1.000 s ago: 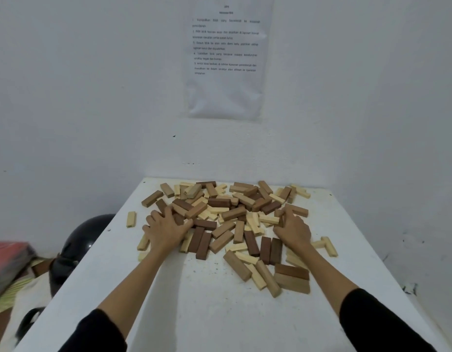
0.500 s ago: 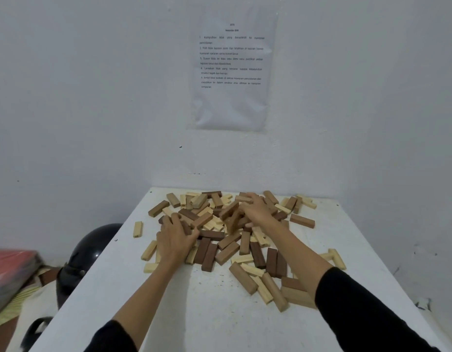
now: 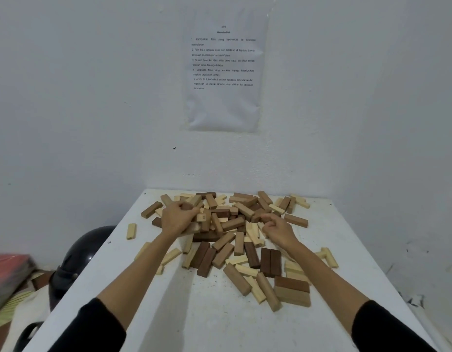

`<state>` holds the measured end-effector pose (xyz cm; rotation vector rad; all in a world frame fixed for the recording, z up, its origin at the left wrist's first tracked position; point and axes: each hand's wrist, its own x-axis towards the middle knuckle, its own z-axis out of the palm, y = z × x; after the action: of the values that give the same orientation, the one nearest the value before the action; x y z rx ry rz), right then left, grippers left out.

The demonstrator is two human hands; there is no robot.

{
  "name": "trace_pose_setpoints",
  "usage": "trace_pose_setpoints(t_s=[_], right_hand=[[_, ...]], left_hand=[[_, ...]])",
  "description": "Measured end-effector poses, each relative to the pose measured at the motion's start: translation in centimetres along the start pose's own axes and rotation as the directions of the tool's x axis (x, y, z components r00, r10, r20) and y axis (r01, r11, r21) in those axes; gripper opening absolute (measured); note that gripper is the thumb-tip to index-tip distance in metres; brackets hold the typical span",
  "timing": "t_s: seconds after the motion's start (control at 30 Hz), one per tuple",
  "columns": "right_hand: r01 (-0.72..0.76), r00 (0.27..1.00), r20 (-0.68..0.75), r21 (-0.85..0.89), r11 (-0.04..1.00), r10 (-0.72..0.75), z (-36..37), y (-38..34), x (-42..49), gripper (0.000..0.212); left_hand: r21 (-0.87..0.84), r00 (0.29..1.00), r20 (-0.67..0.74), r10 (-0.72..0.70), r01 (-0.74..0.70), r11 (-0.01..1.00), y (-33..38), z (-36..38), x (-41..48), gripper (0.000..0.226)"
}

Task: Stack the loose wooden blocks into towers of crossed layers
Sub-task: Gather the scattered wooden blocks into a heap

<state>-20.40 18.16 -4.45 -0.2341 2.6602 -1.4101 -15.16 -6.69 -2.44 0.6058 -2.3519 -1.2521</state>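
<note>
Works over a white table (image 3: pixel 207 326) bearing a loose heap of wooden blocks (image 3: pixel 223 255), light and dark, lying unstacked. Grips blocks at the heap's left with the left hand (image 3: pixel 178 218), fingers curled over them. Holds the right hand (image 3: pixel 278 228) curled tight at the heap's right, perhaps pinching a block; cannot tell.

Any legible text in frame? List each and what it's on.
Paper sheet on the wall, step 1: "Kumpulkan blok yang berselerak ke kawasan penindanan" (best reading).
Same sheet, step 3 opens: "Susun blok ke atas satu demi satu".
Heading and steps 2, 4, 5: too blurred to quote.
Nothing else shows text.
</note>
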Motion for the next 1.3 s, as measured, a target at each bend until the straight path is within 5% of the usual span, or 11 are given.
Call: trace_pose_setpoints(t_s=[0.2, 0.37, 0.47, 0.63, 0.73, 0.83, 0.93, 1.3], right_hand=[[0.003, 1.0, 0.017, 0.026, 1.0, -0.004, -0.3, 0.2, -0.8, 0.039], [0.142, 0.976, -0.153, -0.074, 0.987, -0.152, -3.7, 3.5, -2.4, 0.03], [0.01, 0.968, -0.239, -0.253, 0.967, -0.073, -7.0, 6.2, -3.3, 0.037], [-0.018, 0.995, 0.086, -0.384, 0.923, 0.055, -10.0, 9.6, -5.4, 0.121], [0.111, 0.951, 0.308, -0.41, 0.905, 0.023, -8.7, 9.4, -7.9, 0.132], [0.237, 0.91, 0.41, -0.387, 0.891, -0.064, -6.3, 8.5, -9.5, 0.131], [0.277, 0.909, 0.403, -0.4, 0.873, -0.104, -3.5, 8.0, -9.4, 0.129], [0.152, 0.975, -0.042, -0.594, 0.79, -0.219, -0.6, 5.8, -8.4, 0.085]], left_hand=[[-0.321, 0.97, 0.162, -0.182, 0.226, 0.92, 4.6, 4.2, -0.2, 0.011], [-0.062, 0.958, 0.272, 0.093, -0.079, 0.995, 3.8, 4.7, -1.0, 0.038], [-0.051, 0.95, 0.219, 0.224, -0.218, 0.975, 2.2, 1.7, -1.6, 0.037], [0.3, 0.985, 0.171, 0.023, -0.074, 0.951, -5.3, -4.9, -3.0, 0.088], [0.586, 0.957, 0.278, -0.077, -0.106, 0.803, -8.2, -5.9, -5.3, 0.116], [0.475, 0.934, 0.355, 0.042, -0.219, 0.852, -7.5, -4.1, -7.7, 0.141], [0.434, 0.869, 0.476, 0.133, -0.364, 0.824, -5.9, -1.5, -9.2, 0.138], [0.574, 0.854, 0.514, 0.08, -0.411, 0.709, -4.7, -0.3, -6.6, 0.152]])
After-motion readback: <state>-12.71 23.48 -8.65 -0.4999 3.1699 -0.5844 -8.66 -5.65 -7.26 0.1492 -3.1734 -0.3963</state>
